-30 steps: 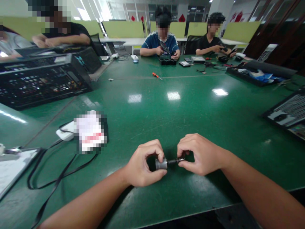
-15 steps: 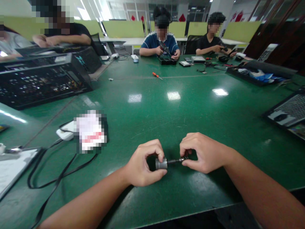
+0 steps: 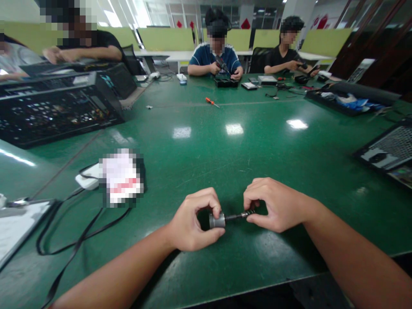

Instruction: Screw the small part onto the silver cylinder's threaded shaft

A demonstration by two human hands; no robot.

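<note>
Close to the table's near edge, my left hand (image 3: pixel 195 221) grips a short grey metal cylinder (image 3: pixel 217 220) between thumb and fingertips. A thin dark shaft (image 3: pixel 232 217) sticks out of the cylinder to the right and ends in a spiral-grooved tip (image 3: pixel 247 213). Thumb and fingers of my right hand (image 3: pixel 272 206) pinch that tip. The whole part lies roughly level, just above or on the green table (image 3: pixel 206 163); I cannot tell which. Its exact kind is not clear, and my fingers hide some of the tip.
On the left are a clipboard (image 3: pixel 22 227), a blurred-out badge (image 3: pixel 120 178) with a black strap, and a black computer case (image 3: pixel 61 107). An orange screwdriver (image 3: pixel 210 101) lies further back. A dark metal case (image 3: pixel 389 150) stands at right. Several people sit around the table.
Both hands keep their grip on the metal part in nearly the same place. The view shifts very slightly.
</note>
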